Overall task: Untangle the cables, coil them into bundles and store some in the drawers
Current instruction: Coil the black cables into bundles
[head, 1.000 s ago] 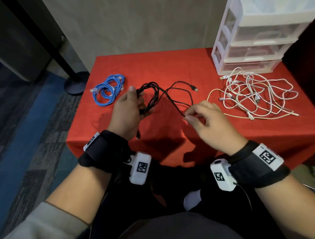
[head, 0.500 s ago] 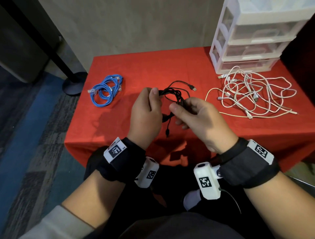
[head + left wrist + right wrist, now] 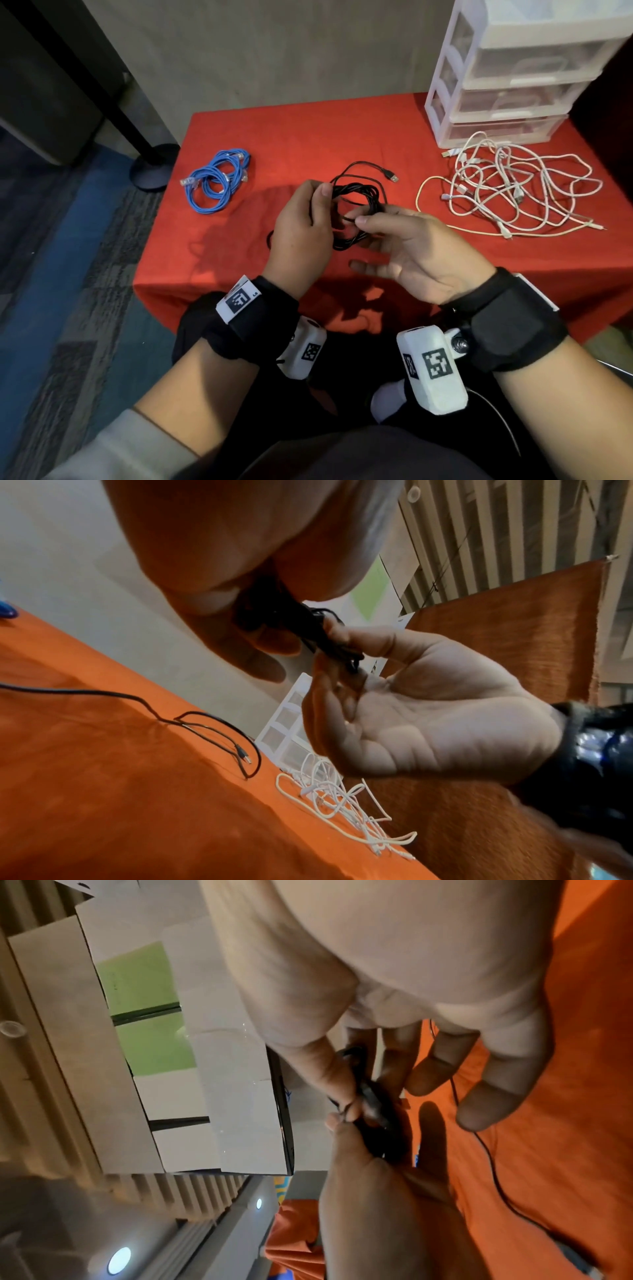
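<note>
A black cable point(image 3: 356, 192) hangs in loose loops between both hands above the red table point(image 3: 274, 137). My left hand point(image 3: 305, 226) grips the left side of the loops, thumb on top. My right hand point(image 3: 394, 236) pinches a strand on the right side with thumb and forefinger; its other fingers spread loosely below. The cable's USB plug point(image 3: 394, 177) lies on the cloth behind. In the left wrist view the right hand's pinch on the black cable point(image 3: 329, 639) shows. A coiled blue cable point(image 3: 214, 180) lies at left, a tangle of white cables point(image 3: 507, 192) at right.
A white plastic drawer unit point(image 3: 513, 78) with its drawers pushed in stands at the table's back right corner, right behind the white tangle. The table's front edge is just under my wrists. A black floor stand base point(image 3: 150, 168) sits off the left edge.
Both hands came together and lifted the black cable; the long strand that lay on the table is now gathered into loops between them.
</note>
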Demonstrator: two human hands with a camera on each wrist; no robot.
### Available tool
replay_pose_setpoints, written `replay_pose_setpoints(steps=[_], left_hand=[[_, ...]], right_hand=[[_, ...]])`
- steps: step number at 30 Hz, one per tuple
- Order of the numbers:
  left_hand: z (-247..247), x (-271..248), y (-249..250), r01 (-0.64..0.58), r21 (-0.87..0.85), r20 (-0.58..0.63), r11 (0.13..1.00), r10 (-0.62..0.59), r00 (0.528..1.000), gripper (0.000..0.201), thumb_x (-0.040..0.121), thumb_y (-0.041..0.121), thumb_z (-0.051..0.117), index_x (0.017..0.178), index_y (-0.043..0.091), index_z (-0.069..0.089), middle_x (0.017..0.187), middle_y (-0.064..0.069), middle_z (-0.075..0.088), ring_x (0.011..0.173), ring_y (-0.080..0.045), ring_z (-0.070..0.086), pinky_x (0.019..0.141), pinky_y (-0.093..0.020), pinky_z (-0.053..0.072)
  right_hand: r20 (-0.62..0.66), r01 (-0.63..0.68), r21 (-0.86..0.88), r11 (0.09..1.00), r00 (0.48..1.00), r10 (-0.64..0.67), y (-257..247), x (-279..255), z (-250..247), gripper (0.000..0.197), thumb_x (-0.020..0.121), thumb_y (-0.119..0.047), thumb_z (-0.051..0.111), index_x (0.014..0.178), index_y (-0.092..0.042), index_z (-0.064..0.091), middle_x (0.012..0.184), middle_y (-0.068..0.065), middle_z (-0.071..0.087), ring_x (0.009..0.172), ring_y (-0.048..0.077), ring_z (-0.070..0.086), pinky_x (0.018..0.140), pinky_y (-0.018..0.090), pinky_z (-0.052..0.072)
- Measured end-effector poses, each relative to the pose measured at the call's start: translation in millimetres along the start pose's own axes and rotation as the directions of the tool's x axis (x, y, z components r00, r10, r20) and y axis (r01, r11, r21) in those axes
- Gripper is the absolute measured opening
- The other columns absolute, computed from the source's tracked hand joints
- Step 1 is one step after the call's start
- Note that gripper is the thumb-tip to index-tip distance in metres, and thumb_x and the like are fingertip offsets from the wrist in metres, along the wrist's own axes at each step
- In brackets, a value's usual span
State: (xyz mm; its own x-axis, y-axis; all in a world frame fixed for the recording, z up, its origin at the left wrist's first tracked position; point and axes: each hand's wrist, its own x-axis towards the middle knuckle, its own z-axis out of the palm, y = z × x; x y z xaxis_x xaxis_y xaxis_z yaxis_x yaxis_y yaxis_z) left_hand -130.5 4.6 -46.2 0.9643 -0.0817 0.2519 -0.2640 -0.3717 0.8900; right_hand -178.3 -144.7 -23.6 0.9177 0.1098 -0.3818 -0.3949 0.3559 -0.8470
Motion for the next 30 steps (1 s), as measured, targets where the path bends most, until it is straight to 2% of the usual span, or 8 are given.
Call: replay_pose_setpoints(steps=[3,7,11,15,17,20,26,30], left_hand=[[-1.0,3.0,0.8,0.015,-0.004,0.033,1.000,-0.014,0.999,0.035,0.109,0.030,0.044,0.083,0.009,0.054,0.071,-0.012,0.057,0.064,-0.009,0.046,0.061,-0.035,0.041],[-3.4,0.9,6.0,0.094,-0.084,0.112,0.992,-0.084,0.990,0.038,0.109,0.033,0.044,0.079,0.011,0.052,0.066,0.002,0.046,0.061,-0.009,0.040,0.058,-0.031,0.038],[-4.6,-2.3,4.4,0.206,-0.163,0.220,0.965,-0.168,0.961,0.040,0.108,0.039,0.045,0.094,0.004,0.059,0.074,-0.001,0.052,0.069,-0.013,0.046,0.065,-0.045,0.047],[-1.7,-6.9,7.6,0.296,-0.263,0.308,0.918,-0.210,0.928,0.037,0.109,0.032,0.043,0.098,0.001,0.058,0.073,0.000,0.055,0.064,-0.013,0.053,0.064,-0.038,0.052],[-0.5,-8.3,8.2,0.325,-0.292,0.328,0.900,-0.224,0.917,0.035,0.109,0.035,0.043,0.092,0.009,0.061,0.074,0.001,0.060,0.066,-0.018,0.057,0.067,-0.049,0.054],[-4.1,-5.1,8.0,0.340,-0.290,0.337,0.895,-0.237,0.911,0.036,0.104,0.046,0.045,0.082,0.023,0.061,0.074,0.001,0.059,0.071,-0.027,0.055,0.072,-0.064,0.051],[-18.0,3.3,20.9,0.616,-0.443,0.562,0.652,-0.334,0.757,0.039,0.107,0.046,0.040,0.095,0.017,0.063,0.083,0.001,0.064,0.084,-0.019,0.063,0.091,-0.048,0.046],[-19.7,5.3,23.1,0.659,-0.582,0.510,0.476,-0.418,0.752,0.045,0.098,0.064,0.044,0.117,0.026,0.061,0.115,-0.003,0.064,0.107,-0.019,0.065,0.100,-0.049,0.053]], right_hand=[[0.032,0.043,-0.088,0.995,0.999,-0.041,1.8,-2.3,2.9,0.020,0.091,-0.010,0.061,0.080,-0.021,0.073,0.088,0.000,0.069,0.094,0.021,0.058,0.081,0.047,0.049],[0.133,0.124,-0.226,0.966,0.986,-0.095,-0.2,-4.3,-0.4,0.015,0.073,-0.016,0.058,0.064,-0.021,0.069,0.078,-0.001,0.065,0.089,0.018,0.055,0.078,0.046,0.048],[0.241,0.119,-0.283,0.952,0.969,-0.049,-5.4,-3.9,-12.0,0.012,0.071,-0.012,0.054,0.065,-0.013,0.064,0.075,0.002,0.060,0.080,0.013,0.056,0.082,0.047,0.047],[0.298,0.114,-0.359,0.926,0.954,-0.001,-7.4,-2.9,-17.0,0.014,0.070,-0.012,0.052,0.060,-0.014,0.062,0.070,0.001,0.058,0.071,0.011,0.056,0.075,0.032,0.049],[0.294,0.114,-0.377,0.919,0.956,0.002,-6.0,-1.2,-18.6,0.014,0.071,-0.013,0.052,0.061,-0.015,0.062,0.071,0.000,0.058,0.072,0.012,0.055,0.071,0.027,0.048],[0.229,0.096,-0.326,0.940,0.973,-0.020,0.9,3.5,-22.2,0.011,0.077,-0.013,0.057,0.071,-0.017,0.065,0.078,0.002,0.062,0.073,0.019,0.053,0.074,0.038,0.049],[0.094,0.088,-0.148,0.985,0.993,-0.074,10.4,10.0,-26.8,0.014,0.095,0.007,0.059,0.100,-0.006,0.064,0.096,0.011,0.070,0.072,0.023,0.060,0.070,0.034,0.054],[-0.027,0.121,0.004,0.993,0.992,-0.121,10.1,16.4,-29.8,0.012,0.095,0.005,0.058,0.094,-0.005,0.064,0.081,0.007,0.068,0.068,0.018,0.065,0.072,0.031,0.061]])
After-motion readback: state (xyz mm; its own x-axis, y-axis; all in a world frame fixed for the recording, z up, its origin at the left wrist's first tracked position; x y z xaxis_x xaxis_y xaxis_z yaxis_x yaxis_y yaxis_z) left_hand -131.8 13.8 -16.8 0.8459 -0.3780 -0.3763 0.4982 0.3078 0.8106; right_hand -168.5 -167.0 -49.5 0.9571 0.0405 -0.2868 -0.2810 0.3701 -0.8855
